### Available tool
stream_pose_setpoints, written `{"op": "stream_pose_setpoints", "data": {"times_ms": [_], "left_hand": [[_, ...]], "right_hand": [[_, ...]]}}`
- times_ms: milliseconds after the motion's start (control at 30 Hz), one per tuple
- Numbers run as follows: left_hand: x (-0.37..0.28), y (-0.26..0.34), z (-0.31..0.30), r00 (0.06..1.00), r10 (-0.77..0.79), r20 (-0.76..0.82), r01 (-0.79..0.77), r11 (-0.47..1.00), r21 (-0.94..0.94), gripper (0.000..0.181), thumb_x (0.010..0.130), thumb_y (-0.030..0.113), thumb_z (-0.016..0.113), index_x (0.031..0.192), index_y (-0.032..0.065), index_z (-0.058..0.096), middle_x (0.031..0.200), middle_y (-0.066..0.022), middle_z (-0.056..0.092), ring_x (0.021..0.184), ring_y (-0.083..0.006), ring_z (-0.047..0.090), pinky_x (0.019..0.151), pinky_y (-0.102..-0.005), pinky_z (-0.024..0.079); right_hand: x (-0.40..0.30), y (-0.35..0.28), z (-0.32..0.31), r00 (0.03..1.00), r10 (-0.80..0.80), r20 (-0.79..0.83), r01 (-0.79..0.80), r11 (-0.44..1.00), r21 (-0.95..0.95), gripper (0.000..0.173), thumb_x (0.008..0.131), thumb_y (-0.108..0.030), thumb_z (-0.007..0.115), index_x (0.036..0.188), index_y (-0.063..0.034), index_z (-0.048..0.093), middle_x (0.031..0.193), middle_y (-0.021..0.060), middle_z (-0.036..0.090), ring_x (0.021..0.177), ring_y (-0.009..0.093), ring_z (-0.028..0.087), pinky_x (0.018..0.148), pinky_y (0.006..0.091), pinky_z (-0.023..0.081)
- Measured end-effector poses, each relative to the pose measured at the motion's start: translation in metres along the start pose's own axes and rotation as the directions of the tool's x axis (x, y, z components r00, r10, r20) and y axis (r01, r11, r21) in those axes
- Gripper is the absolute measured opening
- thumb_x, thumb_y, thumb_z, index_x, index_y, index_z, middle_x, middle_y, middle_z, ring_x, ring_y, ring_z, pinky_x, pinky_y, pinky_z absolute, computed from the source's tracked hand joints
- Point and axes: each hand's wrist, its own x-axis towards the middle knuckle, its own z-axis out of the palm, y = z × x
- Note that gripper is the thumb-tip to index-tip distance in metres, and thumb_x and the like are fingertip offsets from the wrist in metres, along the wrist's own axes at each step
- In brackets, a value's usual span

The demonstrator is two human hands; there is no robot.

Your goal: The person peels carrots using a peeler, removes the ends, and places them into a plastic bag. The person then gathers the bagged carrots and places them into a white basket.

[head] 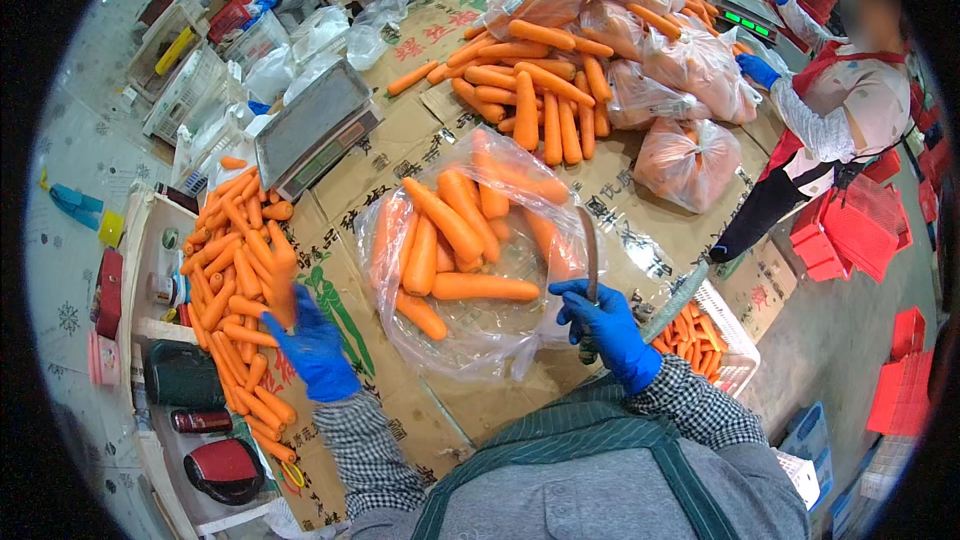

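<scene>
My left hand (319,352), in a blue glove, is at the inner edge of a heap of loose carrots (238,270). Between its thumb and fingers is an upright carrot (283,281), smeared by motion. A knife (591,251) with a dark, narrow, slightly curved blade stands up out of my right hand (619,337), also gloved in blue. In front of me an open clear plastic bag (495,360) lies spread on the cardboard, with several large carrots (442,232) in it. My right hand is just beyond the bag's right edge.
A weighing scale (319,127) stands at the left. Behind the bag are more carrots (536,82) and filled plastic bags (690,161). A co-worker (840,105) with blue gloves is at the right, beside another scale (750,11). A white basket (739,356) of carrots is near my right elbow.
</scene>
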Motion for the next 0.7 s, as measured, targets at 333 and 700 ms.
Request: {"op": "stream_pose_setpoints", "data": {"times_ms": [333,700], "left_hand": [[-0.032,-0.170,0.017,0.563,-0.644,0.519,-0.780,-0.205,0.591,0.046,0.076,0.017,0.067,0.120,0.0082,0.054,0.109,-0.0138,0.058,0.099,-0.0280,0.056,0.084,-0.0361,0.045],[-0.049,-0.155,0.046,0.763,-0.579,0.289,0.125,0.571,0.812,0.042,0.090,0.015,0.054,0.128,-0.0022,0.042,0.126,-0.0118,0.049,0.108,-0.0205,0.052,0.096,-0.0333,0.041]], "right_hand": [[0.009,0.007,0.015,0.999,-0.008,0.037,0.005,0.996,0.093,0.027,0.090,-0.022,0.055,0.109,-0.0038,0.061,0.076,0.0056,0.059,0.057,0.011,0.053,0.053,0.0219,0.044],[0.003,0.007,0.003,0.996,-0.009,-0.084,0.012,0.999,0.039,0.029,0.087,-0.021,0.060,0.111,-0.0052,0.060,0.085,0.0048,0.061,0.057,0.010,0.054,0.053,0.0214,0.044]]}}
